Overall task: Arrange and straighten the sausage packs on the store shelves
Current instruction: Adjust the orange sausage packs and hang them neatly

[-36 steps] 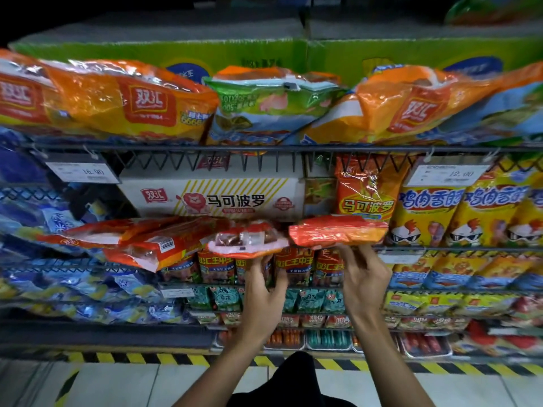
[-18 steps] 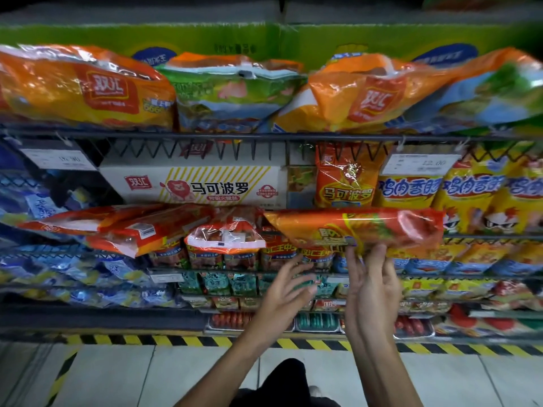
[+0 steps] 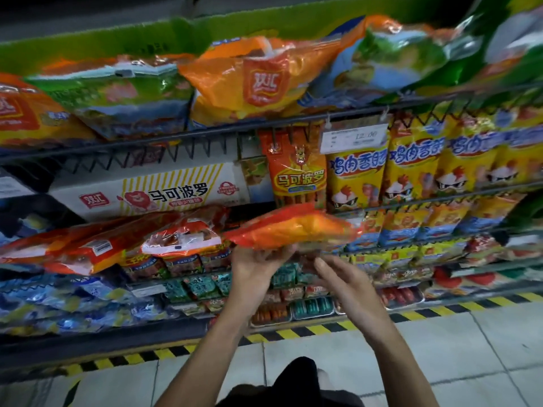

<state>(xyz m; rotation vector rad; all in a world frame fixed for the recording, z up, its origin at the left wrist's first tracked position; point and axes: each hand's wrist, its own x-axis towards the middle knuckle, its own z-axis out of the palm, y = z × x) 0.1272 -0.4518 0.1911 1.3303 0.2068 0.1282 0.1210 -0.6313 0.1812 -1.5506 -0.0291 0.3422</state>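
left hand took over orange pack; white box behind.

A green cardboard carton stands along the top of the shelving, behind the uppermost row of goods. A white display carton with yellow stripes, a red logo and a lion figure lies lengthwise on the middle wire shelf, towards its left end. A white price tag hangs from the front rail of the upper shelf, right of centre; its print is blurred. A second tag shows at the left edge of the view, illegible. Yellow-and-black hazard tape runs along the foot of the shelving. Pale floor tiles lie in front of it. Dark clothing shows at the bottom edge.
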